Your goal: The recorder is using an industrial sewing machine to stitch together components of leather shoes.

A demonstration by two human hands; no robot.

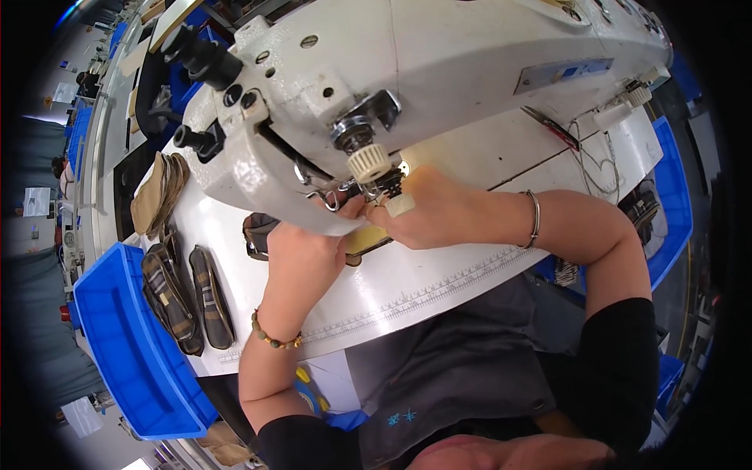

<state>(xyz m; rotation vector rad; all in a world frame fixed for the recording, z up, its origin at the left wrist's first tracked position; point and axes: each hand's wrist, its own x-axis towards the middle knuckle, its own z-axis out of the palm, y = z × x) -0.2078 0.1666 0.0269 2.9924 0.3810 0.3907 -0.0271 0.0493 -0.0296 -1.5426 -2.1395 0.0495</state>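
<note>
A white sewing machine (270,168) arches over my hands, with its presser foot and needle area between them. My left hand (301,254) is closed at the left edge of a fabric piece with a yellow lining and dark rim (366,241). My right hand (427,211) grips the same piece from the right, its bent fingers close to the presser foot. The machine head covers some of my left fingertips. A dark part (257,235), apparently of the same piece, shows left of my left hand.
Dark plaid fabric pieces (210,298) and a beige stack (159,194) lie at the table's left. Blue bins stand left (133,345) and right (674,207). A ruler strip (407,305) follows the near edge. Tweezers (552,128) and loose thread lie at the back right.
</note>
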